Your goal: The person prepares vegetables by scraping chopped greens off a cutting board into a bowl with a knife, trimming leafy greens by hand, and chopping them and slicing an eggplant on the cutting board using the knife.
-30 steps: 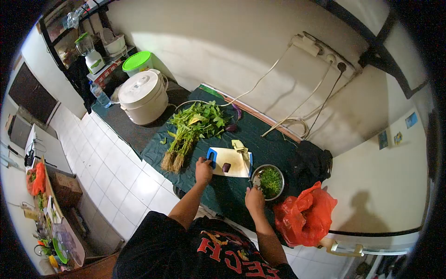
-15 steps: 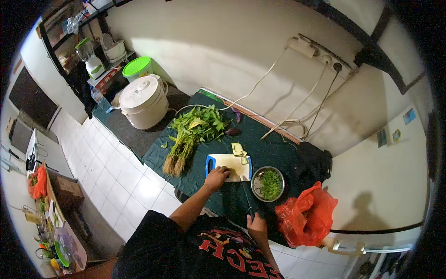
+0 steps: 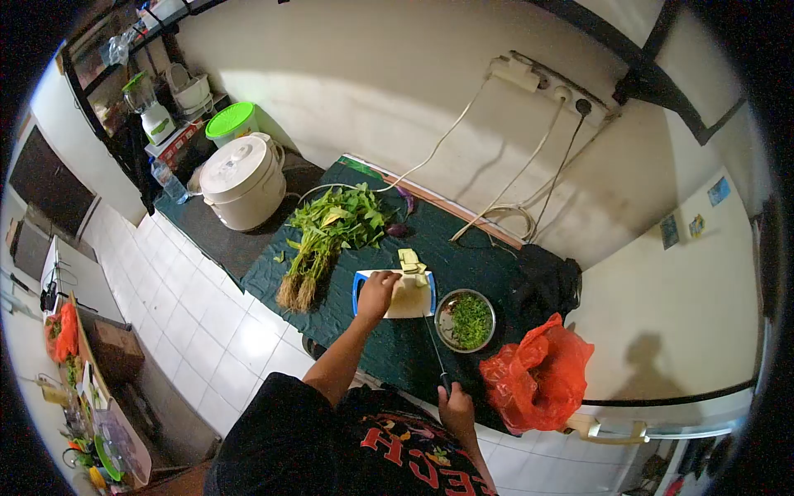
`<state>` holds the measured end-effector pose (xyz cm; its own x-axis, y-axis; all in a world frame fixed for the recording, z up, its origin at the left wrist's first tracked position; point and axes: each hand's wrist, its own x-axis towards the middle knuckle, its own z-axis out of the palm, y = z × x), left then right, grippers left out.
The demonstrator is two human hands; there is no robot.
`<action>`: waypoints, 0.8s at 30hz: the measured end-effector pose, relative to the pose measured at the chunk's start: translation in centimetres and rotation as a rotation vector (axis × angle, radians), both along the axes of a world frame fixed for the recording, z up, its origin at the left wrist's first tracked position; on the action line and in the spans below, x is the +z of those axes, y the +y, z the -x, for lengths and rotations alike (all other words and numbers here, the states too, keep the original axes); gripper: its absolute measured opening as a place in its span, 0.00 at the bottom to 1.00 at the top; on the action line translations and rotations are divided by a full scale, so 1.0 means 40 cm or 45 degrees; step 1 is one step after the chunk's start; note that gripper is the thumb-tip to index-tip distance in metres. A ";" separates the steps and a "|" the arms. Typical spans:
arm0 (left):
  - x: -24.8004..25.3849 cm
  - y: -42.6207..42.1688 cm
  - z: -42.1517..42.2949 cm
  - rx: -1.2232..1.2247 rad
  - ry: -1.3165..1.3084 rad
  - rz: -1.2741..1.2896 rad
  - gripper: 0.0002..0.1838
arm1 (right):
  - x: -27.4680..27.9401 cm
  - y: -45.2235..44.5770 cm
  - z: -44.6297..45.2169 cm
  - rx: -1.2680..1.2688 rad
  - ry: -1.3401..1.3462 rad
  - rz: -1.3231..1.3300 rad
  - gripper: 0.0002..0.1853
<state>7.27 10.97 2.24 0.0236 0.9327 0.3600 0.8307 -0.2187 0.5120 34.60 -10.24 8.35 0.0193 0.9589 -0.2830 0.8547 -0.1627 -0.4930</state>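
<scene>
My left hand (image 3: 378,296) is over the left part of a white cutting board (image 3: 407,307) with blue ends, its fingers slightly bent and apart. Just beyond the fingertips, pale green-and-white cut vegetable pieces (image 3: 411,263) are heaped at the board's far edge. My right hand (image 3: 456,407) is closed around the black handle of a knife (image 3: 437,354). The blade points away from me, its tip near the board's front right edge. Beside the board on the right stands a metal bowl (image 3: 441,332) of finely chopped greens (image 3: 471,322).
A bundle of rooted leafy greens (image 3: 335,236) lies left of the board, with a purple eggplant (image 3: 398,230) behind. A red plastic bag (image 3: 538,372) sits at the right. A white rice cooker (image 3: 244,183) stands back left; its cable crosses the table toward the wall sockets (image 3: 562,93).
My left hand has moved from the board's front middle toward its far side, near the cut pieces. My right hand still holds the knife low by the board. The camera view has shifted slightly.
</scene>
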 end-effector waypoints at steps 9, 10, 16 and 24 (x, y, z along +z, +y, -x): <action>-0.086 -0.081 0.008 -0.174 0.047 0.065 0.19 | -0.007 -0.003 0.028 0.033 -0.001 -0.067 0.20; -0.088 -0.066 0.012 -0.169 0.049 0.064 0.19 | -0.016 0.004 0.026 0.019 0.029 -0.052 0.21; -0.059 0.000 0.031 -0.421 0.185 0.247 0.18 | 0.046 0.022 0.048 0.047 -0.012 0.079 0.21; -0.144 0.087 0.056 -0.454 0.058 0.442 0.15 | 0.026 0.021 0.049 -0.003 0.074 0.138 0.21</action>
<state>5.01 14.45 -3.54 0.3712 0.9283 0.0206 0.7586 -0.3159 0.5698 32.64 -9.41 9.38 0.0019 0.9225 -0.3860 0.8246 -0.2198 -0.5212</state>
